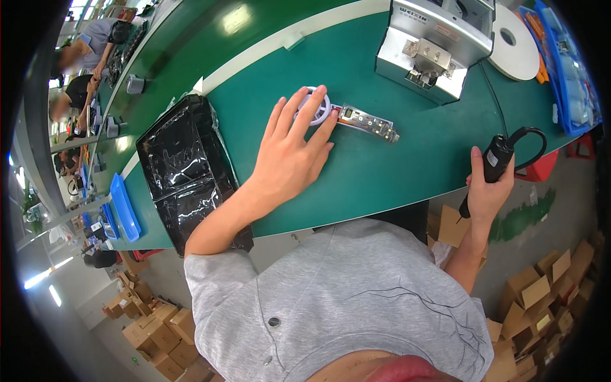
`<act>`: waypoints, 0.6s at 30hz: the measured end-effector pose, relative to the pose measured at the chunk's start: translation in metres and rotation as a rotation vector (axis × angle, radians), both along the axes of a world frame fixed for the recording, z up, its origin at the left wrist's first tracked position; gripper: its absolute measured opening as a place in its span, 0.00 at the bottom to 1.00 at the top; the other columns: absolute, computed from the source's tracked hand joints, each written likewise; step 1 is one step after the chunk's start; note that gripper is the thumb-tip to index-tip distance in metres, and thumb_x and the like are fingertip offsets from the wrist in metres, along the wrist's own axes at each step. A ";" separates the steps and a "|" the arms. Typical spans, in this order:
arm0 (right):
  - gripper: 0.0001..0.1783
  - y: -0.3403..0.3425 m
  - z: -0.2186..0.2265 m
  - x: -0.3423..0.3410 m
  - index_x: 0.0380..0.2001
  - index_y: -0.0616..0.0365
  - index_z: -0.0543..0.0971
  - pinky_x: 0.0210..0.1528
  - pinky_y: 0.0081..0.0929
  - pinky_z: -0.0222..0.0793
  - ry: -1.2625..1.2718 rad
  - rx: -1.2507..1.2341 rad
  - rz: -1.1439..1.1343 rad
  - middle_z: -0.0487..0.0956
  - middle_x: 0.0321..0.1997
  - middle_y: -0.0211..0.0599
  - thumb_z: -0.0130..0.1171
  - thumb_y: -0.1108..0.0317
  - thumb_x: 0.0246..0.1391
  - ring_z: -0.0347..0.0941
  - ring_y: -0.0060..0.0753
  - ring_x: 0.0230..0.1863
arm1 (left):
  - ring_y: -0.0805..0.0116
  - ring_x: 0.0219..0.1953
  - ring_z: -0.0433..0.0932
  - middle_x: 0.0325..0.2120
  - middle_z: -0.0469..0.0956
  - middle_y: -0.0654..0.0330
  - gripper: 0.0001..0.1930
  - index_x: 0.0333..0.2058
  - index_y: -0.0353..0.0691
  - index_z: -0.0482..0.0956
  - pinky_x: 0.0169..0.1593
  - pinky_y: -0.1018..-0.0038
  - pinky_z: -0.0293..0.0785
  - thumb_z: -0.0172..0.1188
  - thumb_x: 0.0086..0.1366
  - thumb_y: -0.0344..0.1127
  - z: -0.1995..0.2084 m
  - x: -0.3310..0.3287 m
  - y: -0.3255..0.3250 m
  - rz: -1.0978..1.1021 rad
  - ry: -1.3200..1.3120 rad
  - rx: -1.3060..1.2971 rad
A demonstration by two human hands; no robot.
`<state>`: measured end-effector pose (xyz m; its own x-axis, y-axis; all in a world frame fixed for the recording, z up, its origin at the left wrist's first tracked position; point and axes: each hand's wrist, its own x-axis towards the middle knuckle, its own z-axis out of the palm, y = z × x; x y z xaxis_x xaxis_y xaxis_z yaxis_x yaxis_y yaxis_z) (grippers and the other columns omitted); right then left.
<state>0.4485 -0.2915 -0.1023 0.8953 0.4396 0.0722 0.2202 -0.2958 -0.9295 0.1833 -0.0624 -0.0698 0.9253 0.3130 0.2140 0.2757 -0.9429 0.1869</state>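
Observation:
On the green bench lies a small handheld fan with a pale round grille (325, 109); its opened handle (366, 121) points right and shows a circuit board and parts inside. My left hand (289, 156) rests over the grille, fingers stretched and spread, the fingertips touching the fan and hiding part of it. Past the bench's front edge, my right hand (489, 194) is closed around a black electric screwdriver (495, 159). Its thin bit points down, apart from the fan, and a cord loops from its top.
A metal machine (433, 54) stands at the back right beside a white reel (514, 44) and a blue bin (569, 76) of parts. A shiny black plastic bag (175, 153) lies left of my arm. Cardboard boxes (156, 337) sit on the floor. Other people work at the far left.

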 end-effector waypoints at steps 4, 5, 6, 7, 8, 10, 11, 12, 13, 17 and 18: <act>0.15 0.001 0.000 -0.001 0.45 0.61 0.77 0.22 0.19 0.64 0.012 -0.011 -0.011 0.75 0.26 0.24 0.73 0.69 0.60 0.68 0.15 0.20 | 0.36 0.72 0.63 0.73 0.61 0.44 0.32 0.60 0.37 0.80 0.68 0.43 0.67 0.76 0.56 0.36 0.011 0.012 -0.022 0.149 0.126 0.005; 0.15 0.001 0.001 -0.001 0.45 0.61 0.77 0.22 0.19 0.64 0.011 -0.013 -0.009 0.75 0.26 0.24 0.73 0.69 0.60 0.68 0.15 0.20 | 0.36 0.72 0.62 0.73 0.60 0.43 0.33 0.60 0.35 0.79 0.68 0.42 0.67 0.76 0.56 0.37 0.012 0.013 -0.024 0.177 0.155 0.005; 0.16 0.001 0.001 -0.002 0.45 0.61 0.77 0.22 0.19 0.64 0.016 -0.009 -0.011 0.75 0.26 0.24 0.73 0.69 0.60 0.68 0.15 0.20 | 0.36 0.72 0.62 0.73 0.60 0.43 0.33 0.60 0.35 0.79 0.68 0.42 0.67 0.76 0.56 0.37 0.011 0.012 -0.025 0.179 0.154 0.003; 0.16 0.001 0.001 -0.001 0.45 0.61 0.77 0.22 0.19 0.65 0.021 -0.005 -0.014 0.75 0.26 0.25 0.73 0.69 0.60 0.68 0.15 0.20 | 0.35 0.72 0.61 0.74 0.58 0.43 0.33 0.60 0.34 0.79 0.66 0.38 0.67 0.76 0.56 0.38 0.011 0.012 -0.025 0.173 0.161 0.004; 0.16 0.001 0.000 -0.001 0.45 0.61 0.77 0.22 0.19 0.65 0.021 -0.005 -0.013 0.75 0.26 0.25 0.73 0.69 0.60 0.68 0.15 0.20 | 0.34 0.72 0.60 0.74 0.56 0.42 0.33 0.59 0.33 0.79 0.65 0.35 0.68 0.75 0.57 0.40 0.010 0.013 -0.025 0.167 0.168 0.005; 0.16 0.000 -0.002 0.000 0.45 0.61 0.77 0.22 0.19 0.65 0.000 0.004 -0.006 0.76 0.27 0.25 0.73 0.69 0.60 0.69 0.15 0.20 | 0.34 0.72 0.60 0.74 0.56 0.42 0.33 0.59 0.33 0.79 0.64 0.34 0.68 0.75 0.57 0.40 0.006 0.010 -0.023 0.159 0.134 -0.016; 0.16 0.000 -0.001 0.000 0.45 0.61 0.77 0.22 0.19 0.65 0.001 0.003 -0.006 0.76 0.27 0.25 0.73 0.69 0.60 0.69 0.15 0.20 | 0.34 0.72 0.60 0.74 0.57 0.41 0.32 0.59 0.33 0.79 0.64 0.33 0.68 0.75 0.57 0.40 0.004 0.009 -0.022 0.151 0.098 -0.037; 0.16 0.001 0.000 0.000 0.45 0.61 0.77 0.22 0.19 0.65 0.007 -0.005 -0.010 0.76 0.27 0.25 0.73 0.69 0.60 0.69 0.15 0.20 | 0.34 0.72 0.60 0.74 0.57 0.41 0.32 0.59 0.33 0.79 0.64 0.33 0.68 0.75 0.57 0.40 0.003 0.010 -0.022 0.151 0.099 -0.037; 0.16 0.001 0.001 0.000 0.45 0.61 0.77 0.22 0.19 0.66 0.013 -0.014 -0.014 0.76 0.27 0.25 0.73 0.69 0.60 0.69 0.15 0.21 | 0.34 0.72 0.60 0.74 0.57 0.41 0.32 0.59 0.33 0.79 0.64 0.33 0.68 0.75 0.57 0.40 0.003 0.009 -0.022 0.151 0.091 -0.035; 0.16 0.000 0.000 0.000 0.45 0.61 0.77 0.23 0.18 0.66 0.030 -0.020 -0.012 0.76 0.27 0.25 0.73 0.69 0.60 0.69 0.15 0.21 | 0.34 0.72 0.61 0.74 0.58 0.42 0.29 0.56 0.34 0.81 0.64 0.34 0.68 0.75 0.57 0.39 0.005 0.014 -0.022 0.168 0.123 0.022; 0.16 0.000 -0.001 0.001 0.45 0.61 0.77 0.23 0.18 0.66 0.028 -0.016 -0.003 0.76 0.27 0.25 0.73 0.69 0.60 0.69 0.15 0.21 | 0.34 0.72 0.61 0.74 0.58 0.42 0.29 0.56 0.34 0.81 0.64 0.34 0.68 0.75 0.57 0.39 0.004 0.015 -0.021 0.169 0.125 0.020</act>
